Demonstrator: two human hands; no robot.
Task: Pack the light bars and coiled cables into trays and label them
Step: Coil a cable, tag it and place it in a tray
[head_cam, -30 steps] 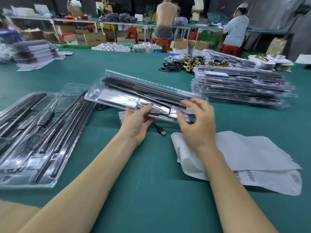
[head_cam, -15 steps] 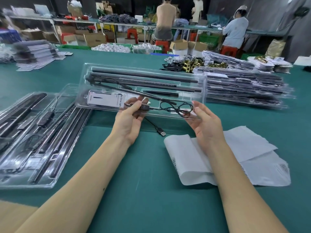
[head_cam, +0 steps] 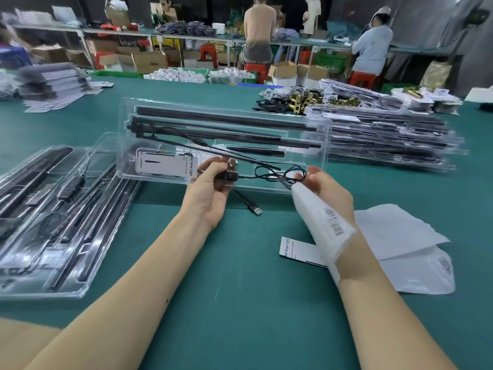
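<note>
Two hands at clear tray (head_cam: 306, 166), left hand (head_cam: 210, 190) grasping it, right hand (head_cam: 326, 193) grip unclear

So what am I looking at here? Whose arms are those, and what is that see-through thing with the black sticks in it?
There is no machine here, just a person packing things by hand. The camera sits on their head and looks down, so you see their own two arms. The left hand holds up a clear plastic tray by its near edge. The black sticks inside are light bars, with a thin black cable and a white card. The cable's USB plug dangles out. The right hand holds a white sheet with barcode labels. On the green table lie open trays on the left, a stack of packed trays on the right, and more white sheets. Other workers stand far behind.
</note>
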